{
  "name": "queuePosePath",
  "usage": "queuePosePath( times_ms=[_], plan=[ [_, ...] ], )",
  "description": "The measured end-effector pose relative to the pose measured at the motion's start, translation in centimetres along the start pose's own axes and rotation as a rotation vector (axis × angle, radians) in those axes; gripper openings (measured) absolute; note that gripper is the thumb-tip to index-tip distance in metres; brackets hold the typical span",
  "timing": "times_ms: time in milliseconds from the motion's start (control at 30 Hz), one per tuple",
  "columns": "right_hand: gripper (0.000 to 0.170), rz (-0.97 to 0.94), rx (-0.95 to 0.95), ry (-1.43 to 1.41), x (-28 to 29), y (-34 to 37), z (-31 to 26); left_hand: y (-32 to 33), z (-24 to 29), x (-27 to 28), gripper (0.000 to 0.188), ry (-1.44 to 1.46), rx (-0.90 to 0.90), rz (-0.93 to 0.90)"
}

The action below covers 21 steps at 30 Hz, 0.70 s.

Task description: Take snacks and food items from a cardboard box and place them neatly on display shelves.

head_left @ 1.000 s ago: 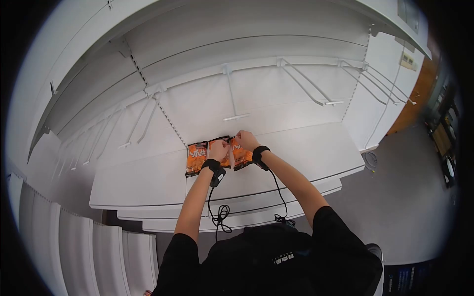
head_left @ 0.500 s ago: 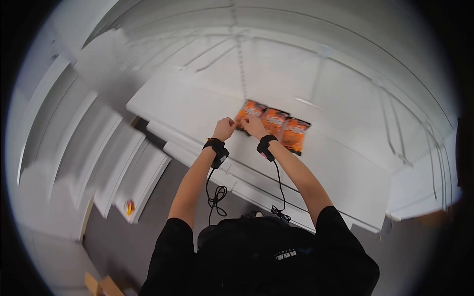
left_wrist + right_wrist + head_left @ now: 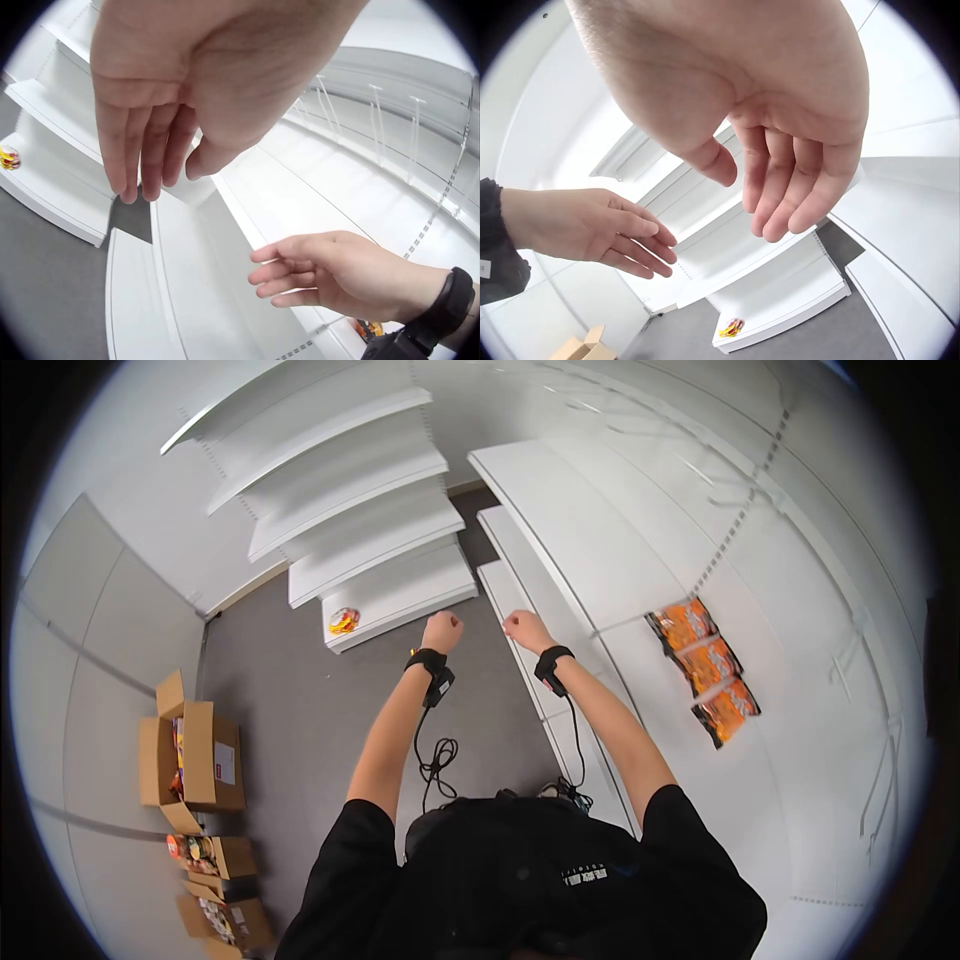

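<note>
Both hands are in the air and hold nothing. My left hand (image 3: 441, 631) is over the floor gap between the two shelf units, its fingers loosely bent in the left wrist view. Near the front edge of the right-hand shelf is my right hand (image 3: 527, 629), fingers relaxed and thumb apart from them in the right wrist view. Three orange snack bags (image 3: 710, 665) lie in a row on the white shelf (image 3: 640, 580) to the right, apart from both hands. A small red and yellow packet (image 3: 344, 621) sits on the lowest shelf of the far unit.
Several white shelf tiers (image 3: 380, 565) stand ahead. An open cardboard box (image 3: 215, 760) with packages in it is on the floor at left, with smaller boxes (image 3: 237, 857) behind it. Wire hooks (image 3: 840, 675) jut from the right-hand back panel. Black cables (image 3: 437, 760) hang from the wrist cameras.
The view has swung left, from the shelf with the snack bags toward the far shelves and boxes. Both hands have come away from the bags, which lie in a row.
</note>
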State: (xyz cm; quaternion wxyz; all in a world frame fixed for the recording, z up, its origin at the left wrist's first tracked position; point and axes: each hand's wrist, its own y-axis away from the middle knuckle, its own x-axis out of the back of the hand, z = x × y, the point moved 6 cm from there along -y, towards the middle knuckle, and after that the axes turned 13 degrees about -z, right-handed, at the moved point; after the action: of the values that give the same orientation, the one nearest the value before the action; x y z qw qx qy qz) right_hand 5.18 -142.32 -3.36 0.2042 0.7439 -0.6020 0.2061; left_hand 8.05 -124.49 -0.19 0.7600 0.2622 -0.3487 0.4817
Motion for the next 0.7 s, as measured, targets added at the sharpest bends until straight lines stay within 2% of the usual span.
queuePosePath(
  times_ms=[33,233,400,633,700],
  plan=[
    [0.020,-0.011,0.021,0.013,-1.2,-0.5,-0.9,0.9,-2.0,1.2,0.016,-0.003,0.054,0.012],
    [0.018,-0.204,-0.137,-0.006,-11.6,-2.8,-5.2,8.2,-12.7,5.6,0.016,0.132,0.152,0.045],
    [0.018,-0.325,-0.055,0.194,-22.0,-6.0,-10.8,14.2,-22.3,10.3,0.017,0.180,0.250,0.073],
    [0.019,-0.556,0.059,0.213,-37.4,-8.3,-19.2,27.8,-36.6,17.1,0.018,0.110,0.534,0.196],
    [0.019,-0.673,0.032,0.226,-41.2,-8.7,-21.9,32.1,-39.5,18.4,0.018,0.120,0.600,0.230]
  ],
)
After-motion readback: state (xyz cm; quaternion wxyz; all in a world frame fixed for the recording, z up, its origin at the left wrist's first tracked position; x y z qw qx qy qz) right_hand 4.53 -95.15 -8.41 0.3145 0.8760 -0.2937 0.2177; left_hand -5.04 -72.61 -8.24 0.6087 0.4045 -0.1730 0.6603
